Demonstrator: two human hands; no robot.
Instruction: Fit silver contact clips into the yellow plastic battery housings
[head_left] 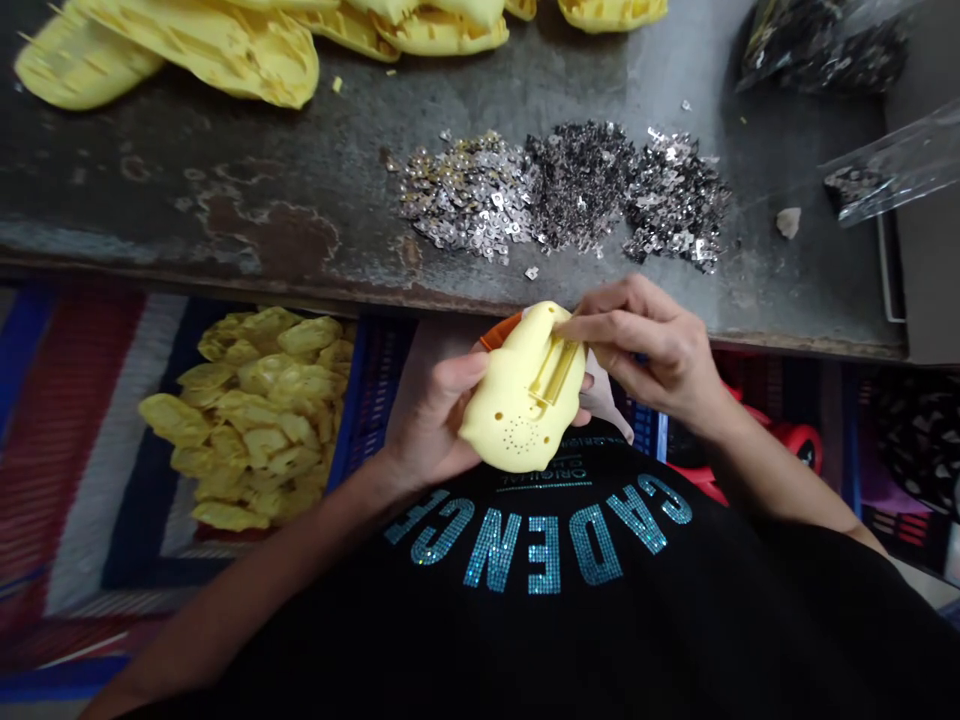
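My left hand is wrapped round a pale yellow plastic shell with a slotted compartment and a ring of small holes on its face. It holds the shell just below the table edge, above my black shirt. My right hand pinches its fingertips together at the shell's upper right corner, by the compartment. Whatever sits between those fingertips is too small to make out. On the worn grey table just beyond lie three heaps of small metal contacts, silvery and dark.
More yellow shells lie along the table's far left edge. A blue crate at lower left holds several yellow shells. Clear bags of dark metal parts sit at the far right. Something red is under the table at right.
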